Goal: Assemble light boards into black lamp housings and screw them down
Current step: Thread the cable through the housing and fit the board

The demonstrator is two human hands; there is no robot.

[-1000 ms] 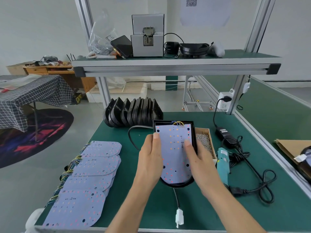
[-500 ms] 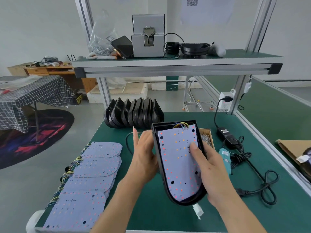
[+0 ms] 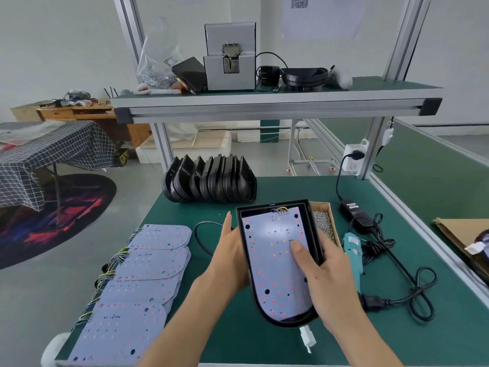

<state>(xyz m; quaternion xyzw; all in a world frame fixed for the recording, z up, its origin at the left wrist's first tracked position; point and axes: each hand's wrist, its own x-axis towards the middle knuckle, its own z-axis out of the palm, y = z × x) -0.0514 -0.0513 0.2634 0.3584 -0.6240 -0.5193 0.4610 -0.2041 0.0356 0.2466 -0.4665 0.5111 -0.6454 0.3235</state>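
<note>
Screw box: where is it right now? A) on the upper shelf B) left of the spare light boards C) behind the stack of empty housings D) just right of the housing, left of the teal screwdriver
D: the screw box sits on the bench against the right side of the housing that both hands hold, with the teal screwdriver lying to its right.
</note>
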